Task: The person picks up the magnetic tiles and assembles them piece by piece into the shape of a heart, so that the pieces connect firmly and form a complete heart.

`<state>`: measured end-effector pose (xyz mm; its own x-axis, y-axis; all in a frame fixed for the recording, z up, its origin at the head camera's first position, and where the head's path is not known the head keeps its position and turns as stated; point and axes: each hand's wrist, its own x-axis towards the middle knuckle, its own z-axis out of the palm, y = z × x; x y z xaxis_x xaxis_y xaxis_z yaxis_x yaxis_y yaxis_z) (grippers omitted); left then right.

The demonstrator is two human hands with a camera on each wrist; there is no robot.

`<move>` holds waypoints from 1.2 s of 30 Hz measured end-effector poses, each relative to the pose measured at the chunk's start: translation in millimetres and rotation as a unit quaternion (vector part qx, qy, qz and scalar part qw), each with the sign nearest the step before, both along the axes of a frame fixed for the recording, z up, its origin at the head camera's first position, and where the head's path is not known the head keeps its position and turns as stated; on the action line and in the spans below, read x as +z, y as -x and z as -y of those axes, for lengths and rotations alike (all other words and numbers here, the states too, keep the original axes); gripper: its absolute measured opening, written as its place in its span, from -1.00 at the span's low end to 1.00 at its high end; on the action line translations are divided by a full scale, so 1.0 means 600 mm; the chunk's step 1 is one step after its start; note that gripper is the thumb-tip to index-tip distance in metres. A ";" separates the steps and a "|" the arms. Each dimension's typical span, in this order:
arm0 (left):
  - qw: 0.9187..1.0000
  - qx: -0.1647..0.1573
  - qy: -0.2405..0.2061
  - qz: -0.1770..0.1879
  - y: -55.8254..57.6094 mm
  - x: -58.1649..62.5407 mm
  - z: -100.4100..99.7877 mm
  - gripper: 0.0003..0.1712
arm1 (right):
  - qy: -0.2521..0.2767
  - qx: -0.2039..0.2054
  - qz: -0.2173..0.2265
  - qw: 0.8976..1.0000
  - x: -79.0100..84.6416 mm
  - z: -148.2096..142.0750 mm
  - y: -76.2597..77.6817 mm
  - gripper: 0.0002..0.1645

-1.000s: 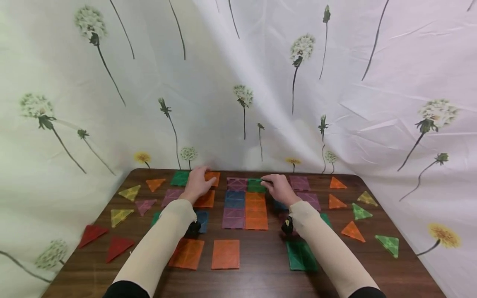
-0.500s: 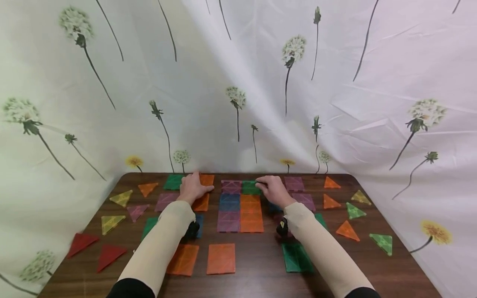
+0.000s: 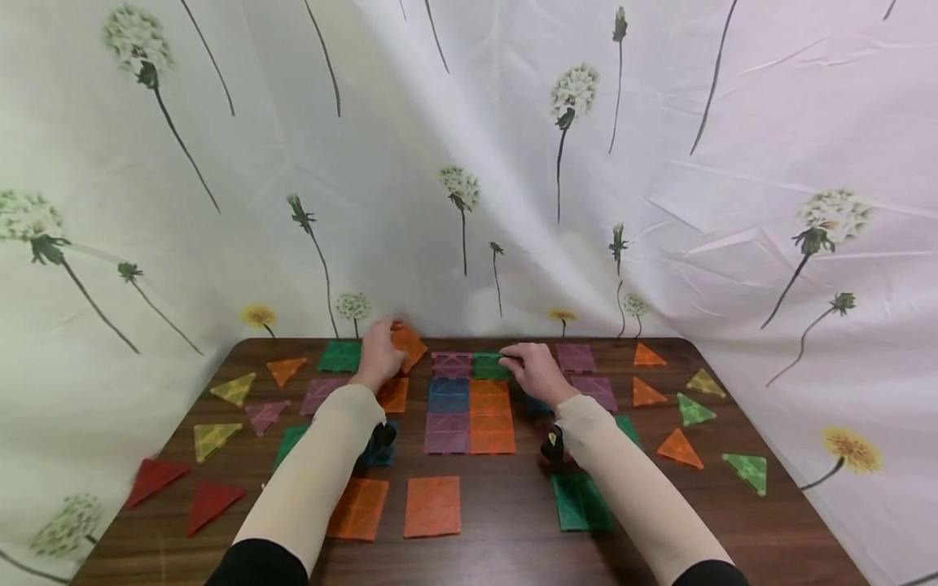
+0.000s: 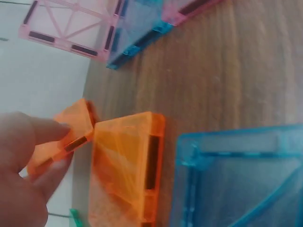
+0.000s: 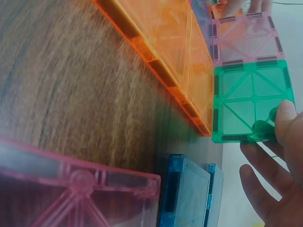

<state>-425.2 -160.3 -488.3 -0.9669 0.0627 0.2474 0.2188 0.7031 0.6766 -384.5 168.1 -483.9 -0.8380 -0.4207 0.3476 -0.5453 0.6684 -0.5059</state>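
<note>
My left hand (image 3: 378, 358) pinches an orange square magnetic tile (image 3: 410, 346) at the back of the table, tilted up between thumb and fingers. A second orange square tile (image 4: 120, 165) lies just in front of it. At the middle, my right hand (image 3: 538, 370) holds the edge of a green square tile (image 5: 236, 109) between thumb and fingers. This green tile stands up beside a purple one (image 5: 246, 40), along the back of a joined block. Orange tiles (image 3: 493, 415), a blue tile (image 3: 449, 395) and a purple tile (image 3: 447, 431) make up that block.
Triangle tiles lie at both sides, among them a red one (image 3: 212, 505) and a light green one (image 3: 747, 472). Nearer the front are an orange square (image 3: 432, 506) and a dark green square (image 3: 580, 503). A flower-printed cloth (image 3: 410, 163) hangs behind the table.
My left hand has picked up the back orange square tile, which lay flat and is now raised and tilted. My right hand stays at the green tile. The head view has shifted slightly.
</note>
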 end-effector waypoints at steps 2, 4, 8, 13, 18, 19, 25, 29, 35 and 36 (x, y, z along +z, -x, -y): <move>1.000 0.000 -0.021 -0.017 -0.001 0.005 -0.003 -0.40 | 0.001 0.000 0.000 1.000 0.000 0.001 -0.001 -0.69; 0.999 0.002 -0.044 -0.025 -0.004 0.011 -0.006 -0.45 | 0.000 0.001 0.001 1.000 -0.001 0.001 -0.002 -0.69; 0.995 0.002 -0.090 -0.038 -0.016 0.024 -0.009 -0.52 | -0.003 -0.003 0.007 1.000 0.001 0.001 -0.004 -0.68; 0.989 -0.032 -0.119 -0.080 -0.036 0.040 -0.011 -0.61 | 0.002 -0.011 0.017 1.000 0.005 0.001 -0.005 -0.67; 0.989 -0.038 -0.099 -0.105 -0.060 0.048 -0.009 -0.68 | 0.002 -0.014 0.029 0.999 0.009 0.003 -0.006 -0.66; 0.989 -0.035 -0.094 -0.107 -0.066 0.048 -0.007 -0.69 | 0.001 -0.014 0.032 0.999 0.010 0.004 -0.006 -0.66; 0.993 -0.021 -0.073 -0.094 -0.110 0.040 -0.003 -0.71 | 0.001 -0.014 0.033 0.999 0.009 0.006 -0.008 -0.66; 0.994 -0.036 -0.061 -0.085 -0.136 0.031 -0.007 -0.71 | 0.001 -0.013 0.031 0.999 0.008 0.004 -0.006 -0.66; 0.994 -0.069 -0.041 -0.075 -0.166 0.021 -0.025 -0.71 | -0.004 -0.013 0.029 1.000 0.008 0.002 -0.003 -0.66; 0.994 -0.070 -0.038 -0.074 -0.169 0.019 -0.029 -0.70 | -0.004 -0.012 0.025 1.000 0.007 0.003 -0.002 -0.66</move>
